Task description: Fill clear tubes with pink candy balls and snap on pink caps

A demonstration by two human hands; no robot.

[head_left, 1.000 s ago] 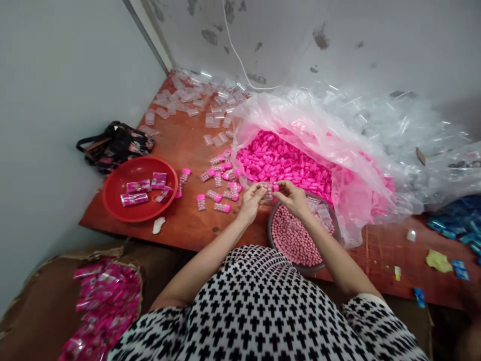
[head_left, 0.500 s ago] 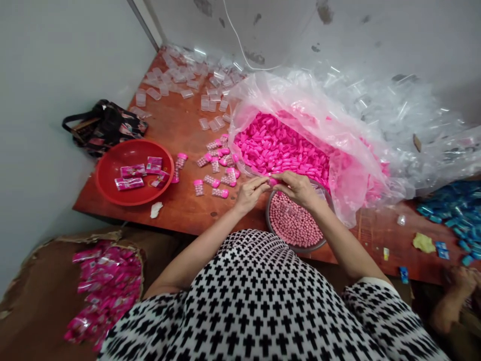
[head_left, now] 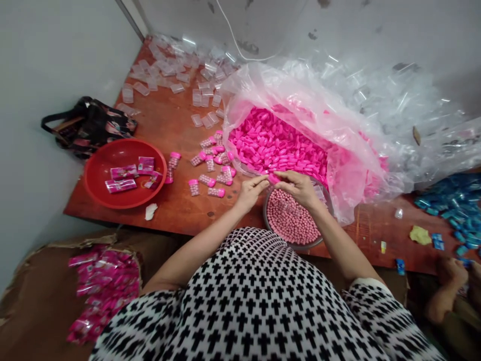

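My left hand [head_left: 249,193] and my right hand [head_left: 299,189] meet at the rear of a bowl of pink beads [head_left: 291,218]. Pinched between their fingertips is a small pink cap [head_left: 273,178]; whether a clear container is joined to it is hidden by the fingers. Both hands are closed on it. Just behind them lies an open plastic bag [head_left: 259,75] full of bright pink caps [head_left: 280,140]. To the left, several small bead-filled containers with pink caps [head_left: 206,179] lie on the wooden table [head_left: 180,210].
A red basin [head_left: 126,200] with pink packets stands at left, near a dark handbag [head_left: 99,125]. Clear containers [head_left: 161,65] lie at the back. A box of pink packets [head_left: 105,286] sits below. Blue packets [head_left: 458,205] and another person's hands [head_left: 453,273] are at right.
The view has shifted slightly, so the table's contents sit a little further left. My hands stay together at the pink cap, which shows a bit more between the fingertips.
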